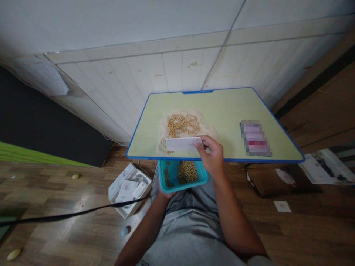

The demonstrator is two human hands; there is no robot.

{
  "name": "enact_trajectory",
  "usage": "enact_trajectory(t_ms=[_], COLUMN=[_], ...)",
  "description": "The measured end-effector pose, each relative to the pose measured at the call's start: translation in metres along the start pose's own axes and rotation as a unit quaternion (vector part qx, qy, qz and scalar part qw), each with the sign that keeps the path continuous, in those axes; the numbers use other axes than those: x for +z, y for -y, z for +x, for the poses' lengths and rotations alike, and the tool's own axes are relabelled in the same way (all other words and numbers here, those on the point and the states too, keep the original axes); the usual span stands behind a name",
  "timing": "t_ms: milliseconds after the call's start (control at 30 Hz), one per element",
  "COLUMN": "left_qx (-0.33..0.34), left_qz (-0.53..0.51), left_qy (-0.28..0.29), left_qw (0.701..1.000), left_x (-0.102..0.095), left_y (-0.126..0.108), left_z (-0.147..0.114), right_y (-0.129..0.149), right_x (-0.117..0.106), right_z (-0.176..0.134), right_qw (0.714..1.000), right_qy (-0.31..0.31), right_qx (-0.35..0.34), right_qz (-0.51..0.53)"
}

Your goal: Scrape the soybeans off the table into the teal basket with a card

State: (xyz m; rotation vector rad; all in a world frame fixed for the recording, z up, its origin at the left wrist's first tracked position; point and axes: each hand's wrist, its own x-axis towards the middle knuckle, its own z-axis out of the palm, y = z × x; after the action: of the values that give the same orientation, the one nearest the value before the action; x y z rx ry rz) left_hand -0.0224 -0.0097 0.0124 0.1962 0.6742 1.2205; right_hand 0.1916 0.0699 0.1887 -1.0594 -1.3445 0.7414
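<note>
My right hand pinches a flat white card by its right end. The card stands on its long edge over the near side of a spread of pale grains, which look like rice. Yellow-brown beans, perhaps soybeans, lie in the middle of that spread. Below the table's front edge, my left hand holds a teal plastic basin from its near left side, its fingers mostly hidden underneath. Many beans rest in the basin, with a smaller group at its left.
The small table has a blue rim and stands against a panelled wall. A blurred-out, phone-like object lies on its right side. On the floor are an open white box with cables and a brown cardboard box. A black strap crosses the left.
</note>
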Motion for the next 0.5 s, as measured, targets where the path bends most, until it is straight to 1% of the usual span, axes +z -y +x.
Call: enact_trajectory(t_ms=[100, 300, 500], left_qx=[-0.003, -0.009, -0.008], left_qz=[-0.009, -0.019, -0.038], left_qy=[-0.002, -0.023, -0.011], left_qw=[1.000, 1.000, 0.999], left_x=[0.0018, 0.0017, 0.0004], left_y=[-0.0002, 0.0000, 0.0033], left_z=[0.0003, -0.0021, 0.0032], right_y=[-0.0006, 0.0000, 0.0046], right_x=[-0.0010, -0.0026, -0.0058], right_z=[-0.0011, -0.0026, -0.0041], right_qw=[1.000, 1.000, 1.000], right_qy=[0.001, 0.001, 0.009], right_qx=[-0.003, -0.013, 0.002], right_qz=[0.006, 0.011, 0.008])
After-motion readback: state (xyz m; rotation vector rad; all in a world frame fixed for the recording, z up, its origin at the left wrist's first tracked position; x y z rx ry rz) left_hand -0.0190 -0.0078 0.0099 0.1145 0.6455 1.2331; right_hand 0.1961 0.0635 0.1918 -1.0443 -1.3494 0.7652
